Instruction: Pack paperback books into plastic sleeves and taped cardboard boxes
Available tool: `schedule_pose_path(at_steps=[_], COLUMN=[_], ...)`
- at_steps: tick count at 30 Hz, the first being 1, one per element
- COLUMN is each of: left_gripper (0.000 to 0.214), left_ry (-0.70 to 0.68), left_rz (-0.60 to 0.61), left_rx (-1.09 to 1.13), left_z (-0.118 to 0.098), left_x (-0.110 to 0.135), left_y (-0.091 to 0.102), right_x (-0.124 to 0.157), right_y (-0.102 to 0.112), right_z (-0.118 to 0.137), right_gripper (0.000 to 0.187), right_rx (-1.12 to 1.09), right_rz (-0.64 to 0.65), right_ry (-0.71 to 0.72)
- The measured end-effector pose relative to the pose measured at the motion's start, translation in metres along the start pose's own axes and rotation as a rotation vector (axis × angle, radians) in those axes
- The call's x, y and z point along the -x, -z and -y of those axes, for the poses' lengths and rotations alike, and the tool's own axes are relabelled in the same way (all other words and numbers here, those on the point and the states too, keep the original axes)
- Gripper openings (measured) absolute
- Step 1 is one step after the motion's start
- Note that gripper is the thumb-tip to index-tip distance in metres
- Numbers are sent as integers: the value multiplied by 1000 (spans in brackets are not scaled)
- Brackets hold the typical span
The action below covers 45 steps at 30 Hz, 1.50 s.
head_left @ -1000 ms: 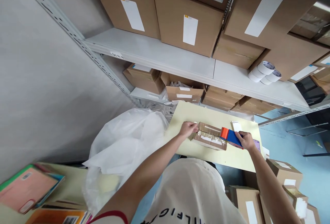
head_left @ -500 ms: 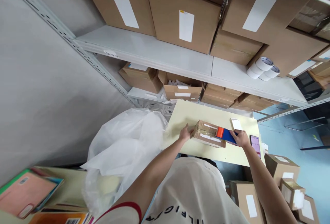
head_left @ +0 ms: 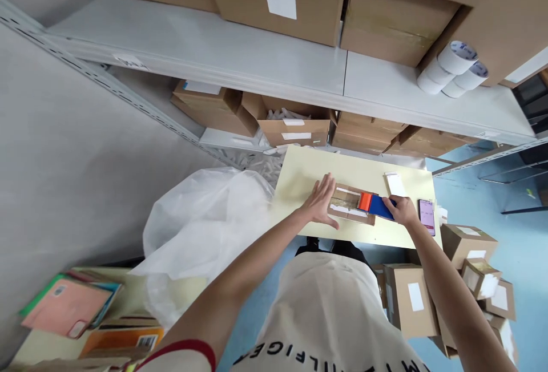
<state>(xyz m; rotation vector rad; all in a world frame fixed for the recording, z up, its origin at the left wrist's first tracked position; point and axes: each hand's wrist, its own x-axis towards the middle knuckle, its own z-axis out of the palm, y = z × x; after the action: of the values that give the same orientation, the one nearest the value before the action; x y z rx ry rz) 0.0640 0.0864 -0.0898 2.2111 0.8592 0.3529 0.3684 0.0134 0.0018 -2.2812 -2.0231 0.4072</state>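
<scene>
A small cardboard box (head_left: 347, 212) lies on the pale yellow table (head_left: 299, 161), with tape and white strips across its top. My left hand (head_left: 320, 201) is at the box's left end, fingers spread and thumb apart. In my right hand (head_left: 401, 210) is a blue and orange tape dispenser (head_left: 379, 206), gripped by its blue end. Its orange head rests at the right part of the box top. Whether tape runs from it to the box is too small to make out.
A phone (head_left: 427, 215) and a white card-like item (head_left: 394, 184) lie right of the box. Tape rolls (head_left: 454, 69) stand on the shelf (head_left: 274, 69) above. Cartons (head_left: 413, 298) are stacked on the floor at right; white plastic sheeting (head_left: 205, 218) bulges at left.
My left hand has gone from holding the box's left end low to spreading flat over that end. The dispenser stays at the box's right part. The camera view has tilted down.
</scene>
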Motion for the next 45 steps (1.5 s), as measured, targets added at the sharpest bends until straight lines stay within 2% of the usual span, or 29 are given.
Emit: schedule_pose_path(at_steps=[3,7,12,14,16,18,21,23,26,29,33,36,38,40,42,43,45], left_gripper=[137,117,114,115,117,122,125,122,108,100,97,86,73,64,61,60,55], left_ry=[-131,-77,-33,-17,5,41,31,-39,-88,-46,-11,-9,-11,13,56,74,102], left_rz=[123,160,204,235,265,276,314,354,337,305,305,308,316,327,337,337,322], left_rx=[-282,-454,-535,-570,-608,-637,-624,-576,-491,-445,-468,-493,-515,-549,-595,-620,-656], left_z=[-19,-28,-28,-28,-30,-36,-55,-72,-92,-97,-95,-99,-105,-112,-118,-120,-124], left_x=[-23,-35,-36,-36,-36,-38,-50,-63,-79,-84,-81,-80,-83,-87,-92,-94,-97], left_y=[9,6,8,9,8,0,-23,-42,-65,-71,-68,-69,-70,-74,-78,-80,-84], right_x=[-4,-7,-1,-1,-4,-9,-14,-16,-18,-17,-14,-16,-21,-28,-33,-34,-30], right_y=[0,7,9,0,-13,-27,-38,-41,-41,-36,-19,-7,-7,-14,-22,-25,-30], right_z=[2,-9,-71,-92,-102,-101,-91,-84,-83,-100,-129,-115,-84,-48,-24,-21,-31], right_gripper=[64,61,58,57,54,52,49,48,51,54,55,55,52,42,31,27,25], right_rx=[13,19,85,107,107,91,54,27,1,-15,44,122,159,139,116,111,119], right_rz=[41,93,143,175,211,232,243,265,314,344,392,459,451,418,420,422,420], right_ry=[31,69,32,12,0,0,7,12,26,69,71,30,15,28,37,33,2])
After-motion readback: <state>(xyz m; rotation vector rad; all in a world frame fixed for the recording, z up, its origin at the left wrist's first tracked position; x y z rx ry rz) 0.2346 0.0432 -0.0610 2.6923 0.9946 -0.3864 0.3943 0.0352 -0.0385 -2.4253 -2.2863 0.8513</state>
